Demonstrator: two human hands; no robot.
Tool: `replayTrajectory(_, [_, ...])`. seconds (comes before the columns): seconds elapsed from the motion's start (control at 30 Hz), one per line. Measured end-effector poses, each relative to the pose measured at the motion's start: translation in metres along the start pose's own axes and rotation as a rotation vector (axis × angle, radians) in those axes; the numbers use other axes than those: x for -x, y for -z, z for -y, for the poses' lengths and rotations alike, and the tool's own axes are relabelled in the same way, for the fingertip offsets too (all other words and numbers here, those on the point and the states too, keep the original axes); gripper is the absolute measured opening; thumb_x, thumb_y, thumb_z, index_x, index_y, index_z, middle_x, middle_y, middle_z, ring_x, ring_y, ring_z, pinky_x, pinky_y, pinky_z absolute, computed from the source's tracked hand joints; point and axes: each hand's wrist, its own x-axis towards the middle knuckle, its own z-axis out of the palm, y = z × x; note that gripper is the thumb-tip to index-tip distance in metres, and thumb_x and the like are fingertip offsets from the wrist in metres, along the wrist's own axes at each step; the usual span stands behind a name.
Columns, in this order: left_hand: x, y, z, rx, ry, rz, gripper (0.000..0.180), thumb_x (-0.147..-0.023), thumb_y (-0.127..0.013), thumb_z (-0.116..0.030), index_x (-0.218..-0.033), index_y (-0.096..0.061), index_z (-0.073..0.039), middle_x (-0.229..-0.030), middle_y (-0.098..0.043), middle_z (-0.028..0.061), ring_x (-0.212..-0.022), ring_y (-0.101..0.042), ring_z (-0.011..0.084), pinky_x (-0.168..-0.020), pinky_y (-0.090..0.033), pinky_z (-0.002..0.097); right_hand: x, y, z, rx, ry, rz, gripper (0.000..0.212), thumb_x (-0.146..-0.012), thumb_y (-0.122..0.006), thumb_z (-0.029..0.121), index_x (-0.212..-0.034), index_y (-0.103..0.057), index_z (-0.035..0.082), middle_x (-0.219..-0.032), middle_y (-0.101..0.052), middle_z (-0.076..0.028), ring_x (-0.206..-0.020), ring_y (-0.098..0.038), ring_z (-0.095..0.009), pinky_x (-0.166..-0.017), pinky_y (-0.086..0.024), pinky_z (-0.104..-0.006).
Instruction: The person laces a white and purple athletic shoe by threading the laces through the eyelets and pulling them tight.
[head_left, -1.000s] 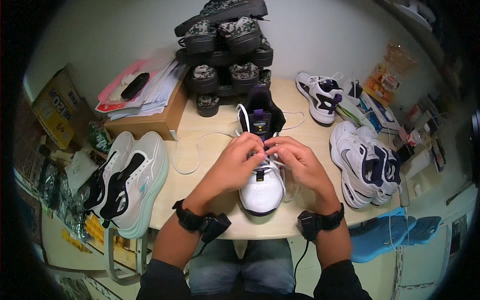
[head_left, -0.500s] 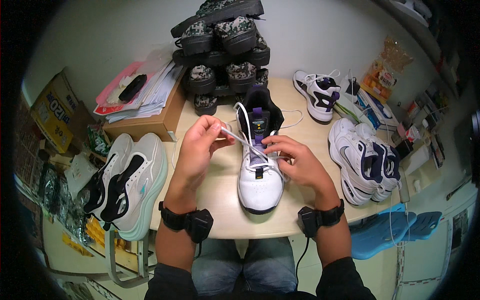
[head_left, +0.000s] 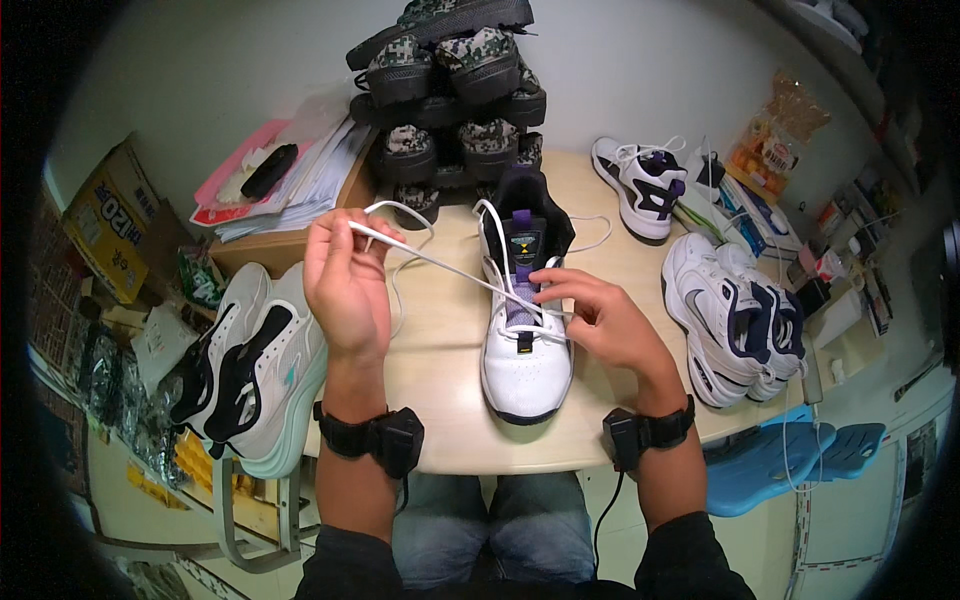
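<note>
In front of me on the table stands a white sneaker (head_left: 527, 376) with a purple and black tongue, its toe toward me. A white shoelace (head_left: 430, 258) runs taut from its lower eyelets up to my left hand (head_left: 347, 280), which pinches it left of the shoe. The lace's loose length loops down behind that hand. At the shoe's right side my right hand (head_left: 606, 318) has its fingers bent over the lower lacing, closed on the lace near the eyelets. Another lace strand loops at the collar and trails to the right on the tabletop.
Camouflage shoes (head_left: 450, 125) are stacked at the back. On the left are grey-white running shoes (head_left: 275, 385) and a cardboard box (head_left: 262, 250) bearing papers. A white-black sneaker (head_left: 640, 190) stands back right, with white sneakers (head_left: 715, 320) nearer. A blue chair (head_left: 770, 465) sits below the right edge.
My left hand has moved left and slightly up, drawing the lace out longer and tauter. The right hand stays beside the shoe's lacing.
</note>
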Motion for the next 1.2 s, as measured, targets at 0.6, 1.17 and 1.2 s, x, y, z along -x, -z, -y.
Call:
replayTrajectory(0.6, [0.001,-0.028,-0.002,-1.175,-0.126,0.535,0.013,-0.083,-0.064,-0.006,-0.093,-0.071,-0.004,-0.092,-0.063,0.0066,-0.076,-0.057,0.0162,-0.065,-0.045,0.0268,0.002,0.014,-0.018,-0.472,-0.034,-0.072,0.041,-0.072,-0.043,-0.012,-0.104,-0.066,0.0,-0.118,-0.06,-0.009,-0.08,-0.058,-0.011,-0.071,-0.049,-0.0244])
replayTrajectory(1.17, [0.013,-0.05,0.038,-1.332,0.056,1.043,0.009,-0.073,-0.076,-0.014,-0.079,-0.07,-0.01,-0.085,-0.059,0.0028,-0.092,-0.053,0.02,-0.086,-0.03,0.0355,0.014,0.021,-0.008,0.061,0.032,0.165,0.021,-0.073,-0.073,0.002,-0.093,-0.069,0.006,-0.095,-0.056,-0.005,-0.084,-0.056,-0.015,-0.073,-0.048,-0.0272])
replayTrajectory(1.2, [0.013,-0.048,0.039,-1.317,0.073,1.027,0.009,-0.073,-0.075,-0.014,-0.078,-0.07,-0.01,-0.084,-0.059,0.003,-0.091,-0.053,0.0206,-0.086,-0.031,0.0353,0.013,0.019,-0.009,0.081,0.055,0.158,0.018,-0.074,-0.073,0.003,-0.091,-0.069,0.006,-0.094,-0.056,-0.005,-0.084,-0.056,-0.015,-0.073,-0.048,-0.0276])
